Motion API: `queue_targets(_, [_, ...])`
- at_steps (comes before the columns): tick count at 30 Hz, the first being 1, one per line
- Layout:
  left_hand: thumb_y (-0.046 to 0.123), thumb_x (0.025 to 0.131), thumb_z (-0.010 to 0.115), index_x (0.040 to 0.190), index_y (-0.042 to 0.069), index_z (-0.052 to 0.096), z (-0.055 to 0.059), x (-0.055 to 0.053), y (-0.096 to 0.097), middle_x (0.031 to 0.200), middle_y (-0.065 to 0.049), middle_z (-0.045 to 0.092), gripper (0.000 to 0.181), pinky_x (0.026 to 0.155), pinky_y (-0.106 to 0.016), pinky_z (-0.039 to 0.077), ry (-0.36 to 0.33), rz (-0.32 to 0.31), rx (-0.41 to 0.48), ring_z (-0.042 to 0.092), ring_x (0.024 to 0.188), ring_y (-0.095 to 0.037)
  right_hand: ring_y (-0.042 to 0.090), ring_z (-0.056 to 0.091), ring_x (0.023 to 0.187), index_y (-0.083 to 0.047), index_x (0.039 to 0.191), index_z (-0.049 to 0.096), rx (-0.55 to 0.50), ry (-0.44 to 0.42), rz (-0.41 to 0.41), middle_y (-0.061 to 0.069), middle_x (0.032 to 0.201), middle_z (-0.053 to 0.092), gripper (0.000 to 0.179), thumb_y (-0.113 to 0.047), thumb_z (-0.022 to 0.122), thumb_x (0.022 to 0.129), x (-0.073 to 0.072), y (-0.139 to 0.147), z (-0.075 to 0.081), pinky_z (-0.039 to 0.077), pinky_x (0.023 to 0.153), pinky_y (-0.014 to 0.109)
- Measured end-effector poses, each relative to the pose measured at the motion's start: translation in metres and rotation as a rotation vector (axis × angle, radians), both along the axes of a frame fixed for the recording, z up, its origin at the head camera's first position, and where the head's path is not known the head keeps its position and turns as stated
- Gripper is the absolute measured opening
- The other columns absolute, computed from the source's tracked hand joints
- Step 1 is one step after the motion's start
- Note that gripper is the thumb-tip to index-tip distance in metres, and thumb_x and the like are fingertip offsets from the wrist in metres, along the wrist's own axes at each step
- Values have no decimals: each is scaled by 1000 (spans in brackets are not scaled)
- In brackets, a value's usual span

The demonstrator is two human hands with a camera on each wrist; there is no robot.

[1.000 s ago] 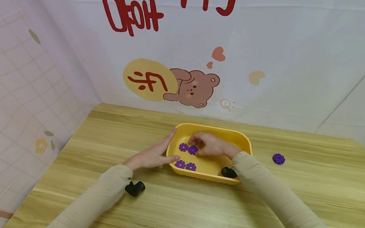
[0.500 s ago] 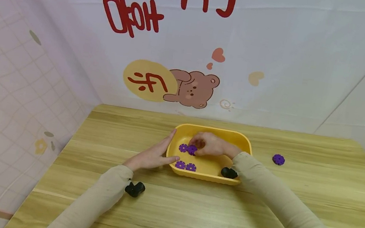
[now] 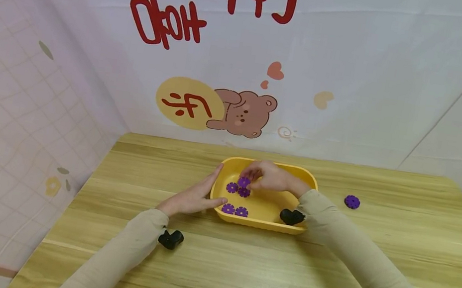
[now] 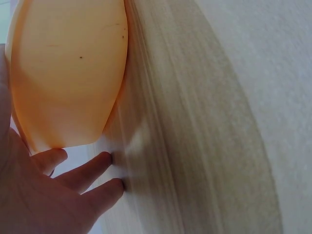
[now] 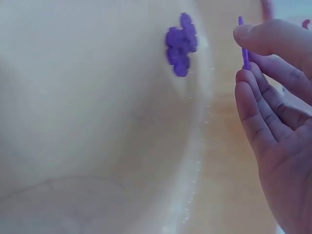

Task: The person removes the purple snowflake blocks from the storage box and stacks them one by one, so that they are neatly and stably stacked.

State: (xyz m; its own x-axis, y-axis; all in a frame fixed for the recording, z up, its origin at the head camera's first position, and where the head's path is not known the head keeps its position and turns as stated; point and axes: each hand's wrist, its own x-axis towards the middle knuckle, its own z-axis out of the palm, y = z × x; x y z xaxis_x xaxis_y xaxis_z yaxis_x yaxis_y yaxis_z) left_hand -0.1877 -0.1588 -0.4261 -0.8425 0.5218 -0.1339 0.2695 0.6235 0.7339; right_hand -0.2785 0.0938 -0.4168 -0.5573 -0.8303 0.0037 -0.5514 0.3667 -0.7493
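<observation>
My right hand (image 3: 271,175) is over the inside of a yellow plastic basin (image 3: 263,223). Its thumb and fingers pinch a purple snowflake disc (image 3: 244,182), which shows edge-on in the right wrist view (image 5: 245,58). Just below it, two purple discs (image 3: 231,187) lie side by side on the basin floor, and another pair (image 3: 234,210) lies nearer the front wall. At the basin's left end, my left hand (image 3: 192,198) rests against the outer wall with straight fingers, its thumb at the front-left rim. The left wrist view shows these fingers (image 4: 87,173) spread beside the wall.
A small stack of purple discs (image 3: 352,202) sits on the wooden table (image 3: 211,267) to the right of the basin. Behind the table hangs a white printed cloth (image 3: 360,74). A black camera mount (image 3: 171,239) is on each wrist.
My right hand has lifted slightly up and away from the basin floor with a disc pinched, and a disc beneath now shows. My left hand stays at the basin's left end.
</observation>
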Motion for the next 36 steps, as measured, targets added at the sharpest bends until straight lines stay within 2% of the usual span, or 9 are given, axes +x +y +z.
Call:
queue_targets(9, [39, 96, 57, 154, 14, -13, -2, -1, 1, 160, -5, -5, 95, 116, -39, 11, 9, -4, 5, 6, 145, -22, 22, 60, 91, 4, 113, 66, -89, -49, -75, 10, 105, 66, 31, -4, 73, 84, 3, 13, 17, 51, 88, 38])
queue_targets(18, [40, 96, 58, 154, 14, -13, -4, -1, 0, 160, -5, -5, 95, 116, -37, 11, 13, -3, 0, 6, 145, -21, 26, 60, 92, 7, 115, 64, -141, -57, -112, 15, 107, 66, 33, -2, 73, 84, 5, 28, 26, 50, 89, 43])
queue_targets(27, [39, 96, 58, 154, 14, -13, -6, -1, -1, 160, -4, -6, 95, 116, -37, 10, 20, -5, 9, 5, 145, -20, 25, 60, 89, 7, 112, 66, -204, -31, -156, 13, 105, 66, 32, 1, 73, 82, 9, 50, 35, 52, 83, 39])
queue_targets(36, [36, 96, 59, 154, 11, -12, -5, 1, 0, 160, -5, -5, 95, 116, -38, 10, 34, -6, 20, 5, 145, -21, 26, 59, 88, 4, 112, 67, -193, -34, -224, 13, 104, 67, 30, 1, 73, 83, 11, 72, 38, 52, 82, 30])
